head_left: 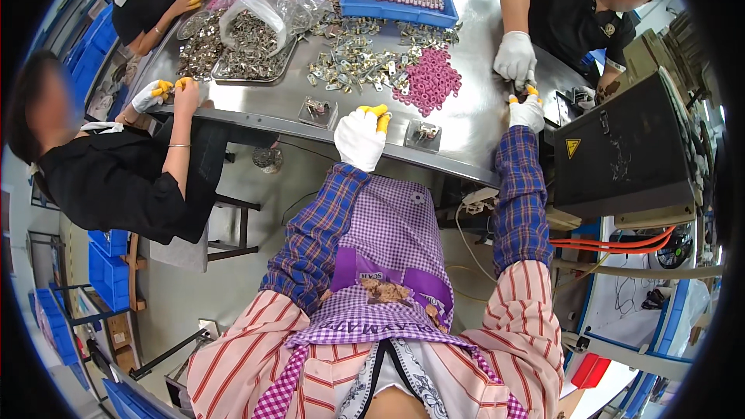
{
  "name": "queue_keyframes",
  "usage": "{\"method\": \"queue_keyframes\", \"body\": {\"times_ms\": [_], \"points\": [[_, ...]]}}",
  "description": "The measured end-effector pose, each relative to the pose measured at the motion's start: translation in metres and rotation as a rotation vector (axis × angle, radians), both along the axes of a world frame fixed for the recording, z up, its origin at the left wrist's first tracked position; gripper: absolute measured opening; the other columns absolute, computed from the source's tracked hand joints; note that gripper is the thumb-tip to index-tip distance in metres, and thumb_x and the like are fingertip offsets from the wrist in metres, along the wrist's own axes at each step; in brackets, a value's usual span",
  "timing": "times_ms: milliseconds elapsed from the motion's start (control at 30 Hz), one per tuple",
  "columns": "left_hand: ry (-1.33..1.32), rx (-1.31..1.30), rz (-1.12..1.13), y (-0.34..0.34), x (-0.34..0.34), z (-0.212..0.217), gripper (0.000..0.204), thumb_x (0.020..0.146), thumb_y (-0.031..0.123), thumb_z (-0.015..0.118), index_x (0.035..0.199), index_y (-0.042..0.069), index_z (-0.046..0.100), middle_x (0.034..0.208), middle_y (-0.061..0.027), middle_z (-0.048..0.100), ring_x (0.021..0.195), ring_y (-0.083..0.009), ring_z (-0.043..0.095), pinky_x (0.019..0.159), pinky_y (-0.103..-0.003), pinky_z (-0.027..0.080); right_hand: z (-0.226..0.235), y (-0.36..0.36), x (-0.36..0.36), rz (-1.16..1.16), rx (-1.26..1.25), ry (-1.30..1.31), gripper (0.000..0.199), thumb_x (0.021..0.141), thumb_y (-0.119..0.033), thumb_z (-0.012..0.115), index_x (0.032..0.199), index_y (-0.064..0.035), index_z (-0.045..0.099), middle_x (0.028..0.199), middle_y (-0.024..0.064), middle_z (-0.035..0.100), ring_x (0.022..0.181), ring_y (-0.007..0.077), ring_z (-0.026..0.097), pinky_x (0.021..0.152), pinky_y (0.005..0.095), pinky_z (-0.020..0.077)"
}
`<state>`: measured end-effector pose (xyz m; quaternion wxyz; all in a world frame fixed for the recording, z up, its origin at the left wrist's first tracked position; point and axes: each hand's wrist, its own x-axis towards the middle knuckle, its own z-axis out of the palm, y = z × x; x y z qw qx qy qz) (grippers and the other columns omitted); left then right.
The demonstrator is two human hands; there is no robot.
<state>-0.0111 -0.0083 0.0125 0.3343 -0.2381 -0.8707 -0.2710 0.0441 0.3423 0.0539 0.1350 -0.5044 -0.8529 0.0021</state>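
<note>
My left hand [361,140], in a white glove with yellow fingertips, is at the table's front edge, between two small metal fixtures. Its fingers are curled closed; whatever they hold, if anything, is hidden. The left fixture [317,112] and the right fixture [424,135] each carry a small metal part. Farther right, my right hand [527,112], gloved the same way, reaches to the table's right side with its fingertips pinched together. Just beyond it is a co-worker's white-gloved hand [515,57], close to my fingertips. Anything between them is too small to make out.
Pink rings [427,81] lie heaped on the metal table [256,114] beside loose metal parts [353,62]. Behind stands a blue tray [452,17] of pinkish rods; a plastic bag [295,12] of parts is at left. A black box [621,151] stands right. Co-workers sit around.
</note>
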Motion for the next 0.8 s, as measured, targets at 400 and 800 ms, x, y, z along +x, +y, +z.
{"method": "queue_keyframes", "body": {"times_ms": [400, 800], "points": [[0.08, 0.007, 0.008, -0.001, -0.001, -0.004, 0.017, 0.075, 0.024, 0.069, 0.086, 0.011, 0.068, 0.077, -0.0055, 0.061, 0.058, -0.025, 0.053, 0.052, -0.036, 0.042, 0.012, -0.091, 0.001, 0.294, -0.389, 0.294, 0.037, 0.084, -0.032, 0.058, 0.115, -0.0132, 0.064, 0.115, 0.0098, 0.06, 0.102, 0.0262, 0.059, 0.089, 0.0319, 0.0461], [0.03, 0.041, -0.033, -0.004, -0.009, -0.019, 0.017, 0.078, 0.025, 0.067, 0.087, 0.01, 0.067, 0.079, -0.0074, 0.062, 0.055, -0.0268, 0.052, 0.05, -0.038, 0.042, 0.005, -0.136, 0.032, 0.63, -0.032, 0.157, 0.026, 0.081, -0.029, 0.065, 0.096, -0.0083, 0.071, 0.095, 0.0109, 0.065, 0.082, 0.0273, 0.061, 0.079, 0.0346, 0.0492]]}}
